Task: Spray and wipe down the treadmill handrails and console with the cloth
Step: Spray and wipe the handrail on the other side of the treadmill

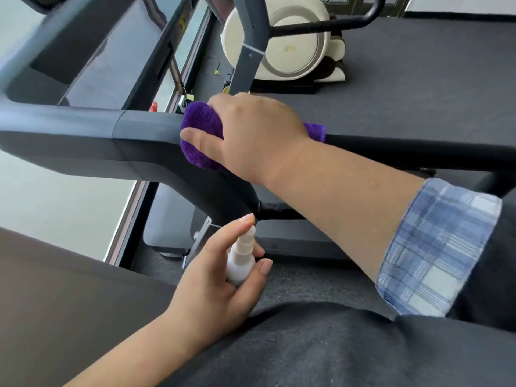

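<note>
The handrail point(83, 127), the landmark here, runs across the frame as a thick dark bar, widening at its left into the moulded grey section that leads toward the console point(69, 43), which sits above and left of the rail and looks untouched by the cloth for now. Below the rail, the left hand point(220, 289) is closed around a small white spray bottle point(241, 261), forefinger resting on the nozzle top, which points up toward the rail's underside; a careless press from here would likely send mist onto the floor or the right forearm rather than the rail. On the rail itself, just right of the seam in the moulding, the purple cloth point(201, 127) is bunched under the right hand point(259, 138), which grips it with the thumb pressed to the near face and the fingers curled over the far side. Because the cloth is wadded, only part of it meets the surface, so the rail's underside could be missed. A loose corner sticks out right of the hand and might slip free or drag. Further right, the thinner black stretch of rail looks not yet wiped.
</note>
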### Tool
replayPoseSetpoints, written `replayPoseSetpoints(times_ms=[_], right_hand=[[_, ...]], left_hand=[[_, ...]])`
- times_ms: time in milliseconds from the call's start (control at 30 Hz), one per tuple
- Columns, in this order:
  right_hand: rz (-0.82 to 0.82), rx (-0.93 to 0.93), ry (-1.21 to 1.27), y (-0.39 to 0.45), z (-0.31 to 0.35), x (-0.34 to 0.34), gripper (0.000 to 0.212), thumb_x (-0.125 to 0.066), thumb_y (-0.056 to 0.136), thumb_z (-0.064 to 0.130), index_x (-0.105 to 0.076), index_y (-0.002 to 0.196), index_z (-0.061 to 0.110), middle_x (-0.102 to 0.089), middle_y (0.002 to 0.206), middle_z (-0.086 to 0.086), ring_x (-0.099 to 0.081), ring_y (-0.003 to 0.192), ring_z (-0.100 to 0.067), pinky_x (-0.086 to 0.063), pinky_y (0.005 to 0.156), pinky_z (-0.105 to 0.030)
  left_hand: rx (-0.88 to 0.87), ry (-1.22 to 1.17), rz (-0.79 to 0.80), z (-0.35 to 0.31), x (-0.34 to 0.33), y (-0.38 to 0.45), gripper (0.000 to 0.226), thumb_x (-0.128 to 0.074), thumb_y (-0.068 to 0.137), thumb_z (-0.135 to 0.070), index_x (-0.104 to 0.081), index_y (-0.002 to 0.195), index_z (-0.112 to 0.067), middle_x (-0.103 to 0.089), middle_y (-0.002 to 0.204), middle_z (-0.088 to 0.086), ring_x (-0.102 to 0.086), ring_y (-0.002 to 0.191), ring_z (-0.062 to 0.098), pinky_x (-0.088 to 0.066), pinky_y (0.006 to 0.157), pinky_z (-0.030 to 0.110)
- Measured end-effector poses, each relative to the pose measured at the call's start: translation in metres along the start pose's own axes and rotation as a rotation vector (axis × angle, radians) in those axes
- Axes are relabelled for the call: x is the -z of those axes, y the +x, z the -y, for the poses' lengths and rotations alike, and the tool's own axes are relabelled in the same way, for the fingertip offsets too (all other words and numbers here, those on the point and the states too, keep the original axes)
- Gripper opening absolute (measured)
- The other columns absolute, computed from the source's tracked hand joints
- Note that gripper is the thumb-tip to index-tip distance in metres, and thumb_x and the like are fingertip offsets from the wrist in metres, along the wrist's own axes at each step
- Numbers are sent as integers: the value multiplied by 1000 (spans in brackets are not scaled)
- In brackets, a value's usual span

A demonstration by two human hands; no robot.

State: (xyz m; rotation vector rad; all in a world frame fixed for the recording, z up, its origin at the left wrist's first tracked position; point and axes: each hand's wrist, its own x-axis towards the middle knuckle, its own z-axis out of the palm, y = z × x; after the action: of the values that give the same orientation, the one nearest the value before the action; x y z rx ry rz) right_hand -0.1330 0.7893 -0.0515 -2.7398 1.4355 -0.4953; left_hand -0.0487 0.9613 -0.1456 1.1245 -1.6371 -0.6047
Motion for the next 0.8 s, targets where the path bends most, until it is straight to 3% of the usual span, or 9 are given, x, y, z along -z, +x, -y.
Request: replayPoseSetpoints(times_ms=[100, 267, 367, 500, 633, 800], right_hand=[[-15, 5, 13, -21, -30, 9, 63, -33, 89, 79, -57, 120, 30, -62, 104, 4, -60, 97, -23, -38, 71, -33], [-65, -173, 40, -73, -112, 35, 65, -32, 85, 79, -58, 124, 34, -66, 113, 6, -60, 105, -23, -46, 83, -36], [-107, -247, 58, -84, -132, 40, 62, -32, 86, 77, -61, 121, 34, -67, 109, 9, -60, 103, -21, -40, 79, -32], [-128, -280, -12, -75, -109, 35, 66, -29, 85, 77, -61, 120, 31, -68, 106, 5, -62, 98, -24, -37, 74, -31], [-79, -102, -72, -44, -50, 12, 64, -37, 84, 80, -61, 114, 29, -68, 103, 3, -63, 95, -25, -48, 78, -36], [-64, -17, -29, -31, -40, 9, 66, -37, 86, 81, -59, 118, 27, -66, 103, 3, -63, 94, -23, -52, 75, -37]], left_hand=[[-13, 15, 2, -3, -9, 5, 57, -59, 93, -41, -30, 140, -51, -59, 95, -14, -65, 81, 13, -51, 70, 28], [-62, 27, 21, -4, -14, 4, 58, -59, 93, -41, -30, 141, -50, -58, 98, -19, -66, 84, 13, -53, 72, 29], [-60, 32, 7, 3, -14, 2, 57, -59, 93, -42, -31, 141, -50, -60, 98, -16, -66, 82, 12, -52, 71, 28], [-57, 27, -21, 5, -13, 3, 56, -59, 93, -42, -31, 141, -49, -60, 97, -16, -66, 81, 11, -52, 71, 26], [-85, 47, -23, 3, -19, 10, 57, -58, 93, -44, -31, 142, -49, -60, 96, -16, -67, 81, 13, -55, 70, 35], [-113, 67, 14, -8, -43, 24, 58, -57, 92, -46, -29, 142, -50, -60, 98, -18, -67, 84, 10, -54, 74, 30]])
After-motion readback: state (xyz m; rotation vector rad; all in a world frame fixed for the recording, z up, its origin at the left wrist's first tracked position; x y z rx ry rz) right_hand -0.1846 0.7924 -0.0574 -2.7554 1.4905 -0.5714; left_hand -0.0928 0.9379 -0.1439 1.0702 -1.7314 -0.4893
